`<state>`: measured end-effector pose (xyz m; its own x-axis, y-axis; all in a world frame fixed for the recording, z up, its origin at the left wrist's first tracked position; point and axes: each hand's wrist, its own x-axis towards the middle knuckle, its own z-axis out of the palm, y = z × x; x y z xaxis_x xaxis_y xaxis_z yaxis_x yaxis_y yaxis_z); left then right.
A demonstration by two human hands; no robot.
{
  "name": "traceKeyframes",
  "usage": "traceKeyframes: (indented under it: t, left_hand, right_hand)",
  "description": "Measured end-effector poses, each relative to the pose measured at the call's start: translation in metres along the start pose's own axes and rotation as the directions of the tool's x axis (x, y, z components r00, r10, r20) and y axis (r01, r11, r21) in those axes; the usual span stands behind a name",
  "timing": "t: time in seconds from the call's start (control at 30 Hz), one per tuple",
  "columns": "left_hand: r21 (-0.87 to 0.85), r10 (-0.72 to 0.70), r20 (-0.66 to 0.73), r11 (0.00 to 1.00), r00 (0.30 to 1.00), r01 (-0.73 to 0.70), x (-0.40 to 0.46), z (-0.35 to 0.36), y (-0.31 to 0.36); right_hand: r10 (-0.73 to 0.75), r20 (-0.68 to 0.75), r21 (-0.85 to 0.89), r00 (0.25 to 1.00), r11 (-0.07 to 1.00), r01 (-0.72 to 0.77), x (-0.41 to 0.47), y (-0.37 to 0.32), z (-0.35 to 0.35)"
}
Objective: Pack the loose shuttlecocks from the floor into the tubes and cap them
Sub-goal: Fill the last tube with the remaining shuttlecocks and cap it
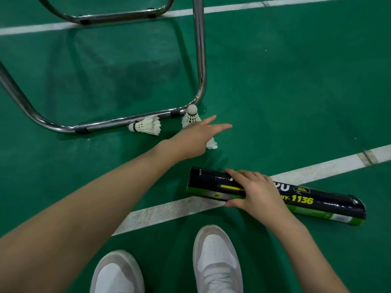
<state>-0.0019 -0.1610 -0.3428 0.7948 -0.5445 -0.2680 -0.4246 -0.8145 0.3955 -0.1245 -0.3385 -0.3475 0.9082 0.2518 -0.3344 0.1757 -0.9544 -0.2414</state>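
My left hand point(194, 138) reaches forward with two fingers stretched out, low over the green floor. The feathers of a white shuttlecock point(212, 144) stick out from under it; my thumb is hidden, so a grip cannot be made out. Just beyond my fingertips a second shuttlecock point(191, 117) stands upright, cork up. A third shuttlecock point(146, 125) lies on its side against the chair's metal bar. My right hand point(256, 191) wraps over a black and green tube point(317, 200) that lies flat across a white court line, its open end to the left.
A chrome tubular chair frame point(105, 123) stands on the floor to the left and behind the shuttlecocks, one leg point(201, 60) rising near the upright one. My two white shoes point(215, 261) are at the bottom. White court lines point(169, 210) cross the green floor.
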Motion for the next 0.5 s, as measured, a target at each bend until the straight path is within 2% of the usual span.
traceKeyframes:
  t: [0.07, 0.13, 0.3, 0.43, 0.5]
  left_hand:
    - [0.124, -0.008, -0.004, 0.992, 1.0, 0.009, 0.002, 0.0, -0.005]
    - [0.138, 0.009, -0.023, 0.99, 1.0, -0.006, 0.0, 0.003, -0.014]
    - [0.195, 0.143, -0.181, 0.975, 0.973, -0.107, -0.018, 0.014, -0.034]
    - [0.241, 0.107, -0.234, 0.969, 0.966, -0.049, -0.032, 0.013, -0.05]
    - [0.187, 0.093, -0.285, 0.982, 0.954, -0.04, -0.042, 0.012, -0.056]
  right_hand:
    - [-0.003, -0.003, 0.002, 1.0, 1.0, 0.003, 0.0, 0.0, 0.0]
    - [-0.003, -0.003, -0.004, 1.0, 1.0, 0.003, 0.0, 0.0, 0.0]
    - [0.005, 0.003, 0.001, 1.0, 1.0, -0.005, 0.0, 0.001, 0.001]
    - [0.007, 0.003, 0.002, 1.0, 1.0, -0.007, 0.001, 0.001, 0.001]
    - [0.008, 0.008, 0.0, 1.0, 1.0, -0.008, 0.001, 0.002, 0.001]
